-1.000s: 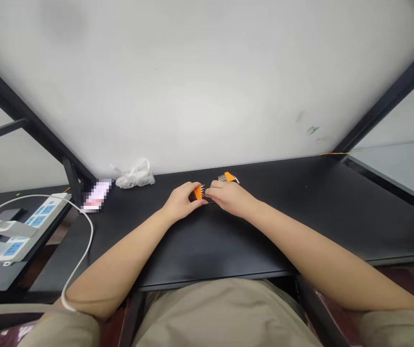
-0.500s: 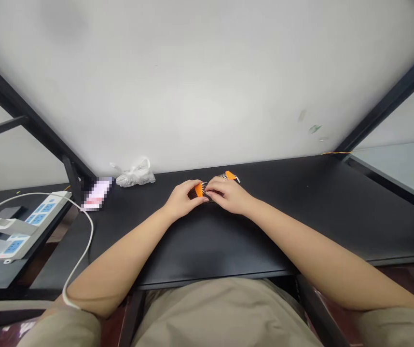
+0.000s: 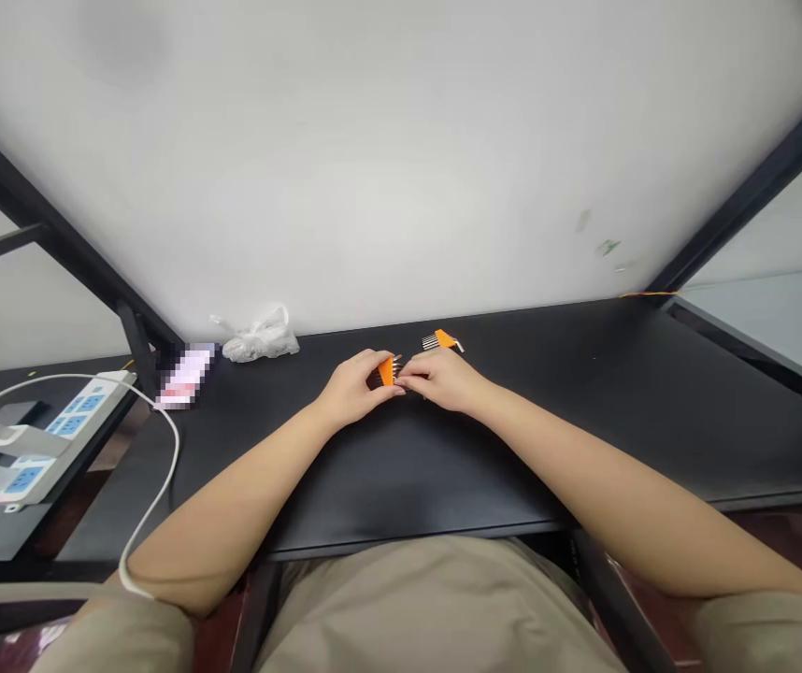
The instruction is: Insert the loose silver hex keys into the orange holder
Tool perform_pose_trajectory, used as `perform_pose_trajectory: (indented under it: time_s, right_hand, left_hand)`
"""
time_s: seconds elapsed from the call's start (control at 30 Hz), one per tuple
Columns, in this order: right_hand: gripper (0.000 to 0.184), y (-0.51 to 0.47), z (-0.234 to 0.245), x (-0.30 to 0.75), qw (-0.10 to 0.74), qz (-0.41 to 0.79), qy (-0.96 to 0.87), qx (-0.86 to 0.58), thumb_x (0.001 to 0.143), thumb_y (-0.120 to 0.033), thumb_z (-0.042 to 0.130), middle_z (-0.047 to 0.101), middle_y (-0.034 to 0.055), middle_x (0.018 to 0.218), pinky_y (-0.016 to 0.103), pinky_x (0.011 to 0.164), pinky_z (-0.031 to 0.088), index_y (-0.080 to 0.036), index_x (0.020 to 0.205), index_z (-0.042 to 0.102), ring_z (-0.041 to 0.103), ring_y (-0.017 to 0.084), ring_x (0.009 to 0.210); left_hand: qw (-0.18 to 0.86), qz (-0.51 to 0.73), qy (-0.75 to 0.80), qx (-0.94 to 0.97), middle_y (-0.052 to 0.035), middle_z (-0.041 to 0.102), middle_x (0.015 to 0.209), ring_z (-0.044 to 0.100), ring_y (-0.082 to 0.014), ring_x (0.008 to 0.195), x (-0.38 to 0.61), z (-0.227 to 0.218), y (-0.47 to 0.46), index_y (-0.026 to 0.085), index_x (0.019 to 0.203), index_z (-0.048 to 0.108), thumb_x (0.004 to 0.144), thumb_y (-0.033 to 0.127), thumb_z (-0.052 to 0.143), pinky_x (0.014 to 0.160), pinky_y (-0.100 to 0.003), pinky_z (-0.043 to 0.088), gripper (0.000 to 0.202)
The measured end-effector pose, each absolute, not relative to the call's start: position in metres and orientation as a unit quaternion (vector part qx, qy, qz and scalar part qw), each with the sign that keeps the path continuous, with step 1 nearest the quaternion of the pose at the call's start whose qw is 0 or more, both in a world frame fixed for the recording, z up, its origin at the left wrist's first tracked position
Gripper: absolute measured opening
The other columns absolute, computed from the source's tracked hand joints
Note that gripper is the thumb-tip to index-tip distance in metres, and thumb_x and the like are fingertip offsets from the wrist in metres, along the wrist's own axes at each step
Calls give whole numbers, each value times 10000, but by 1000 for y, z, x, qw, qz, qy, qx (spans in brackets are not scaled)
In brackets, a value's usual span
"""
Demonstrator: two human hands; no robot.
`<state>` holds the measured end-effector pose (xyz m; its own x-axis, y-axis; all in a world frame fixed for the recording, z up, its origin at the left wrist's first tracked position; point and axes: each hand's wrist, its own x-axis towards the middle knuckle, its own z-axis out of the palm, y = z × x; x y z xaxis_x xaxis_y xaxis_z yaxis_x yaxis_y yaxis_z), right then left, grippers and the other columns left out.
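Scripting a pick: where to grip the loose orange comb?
Pinch the orange back of the comb from above, coming in with the right hand from the near side. It lies flat on the black desk, teeth pointing left, so the back looks solid.

No lettering, label or number can be read anywhere in view.

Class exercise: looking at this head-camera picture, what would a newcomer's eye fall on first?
The eye goes first to the small orange comb-like piece with metal teeth held between the left hand and right hand on the black tabletop. Just beyond lies a second orange toothed piece. At far left, a white power strip with blue sockets stands out.
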<state>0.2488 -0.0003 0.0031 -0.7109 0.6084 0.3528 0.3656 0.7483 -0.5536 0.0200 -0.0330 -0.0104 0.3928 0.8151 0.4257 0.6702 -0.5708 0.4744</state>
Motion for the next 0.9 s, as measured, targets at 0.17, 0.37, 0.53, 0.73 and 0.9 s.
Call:
perform_pose_trajectory:
  time_s: [0.17,0.37,0.53,0.73,0.9]
  right_hand:
    - [127,0,1,246,259,226,-887,-307,915,-273,624,711,27,853,287,696,411,-197,846,700,599,158,748]
    - [148,-4,-3,243,275,187,-893,-303,927,-246,593,690,25,812,278,678,394,-188,810,663,574,142,700]
    - [234,-10,-2,242,241,69,-920,-302,966,-265,543,694,51,814,292,685,363,-172,793,669,594,160,743]
    - [271,-15,0,242,176,4,-940,-293,1001,-309,504,709,61,839,303,659,328,-166,882,700,613,175,751]
    - [297,-9,-1,240,166,41,-929,-328,1008,-303,501,712,40,824,297,680,333,-187,810,689,607,161,754]
  left_hand:
    - [100,305,465,825,-71,674,1176,649,-241,1046,20,-8,-33,245,1321,586,865,537,717,949,-398,526,558]
    - [99,301,463,828,-78,670,1206,646,-248,1070,19,-8,-33,243,1328,583,869,520,720,966,-403,520,553]
    - [85,296,457,834,-80,669,1215,648,-247,1075,18,-11,-31,238,1342,568,875,503,720,967,-409,518,559]
    - [44,267,449,851,-77,670,1216,644,-254,1109,18,-12,-31,240,1341,561,863,484,742,1001,-423,491,566]
    - [43,259,457,850,-79,674,1213,651,-255,1092,20,-10,-32,245,1340,561,865,516,731,990,-418,490,573]
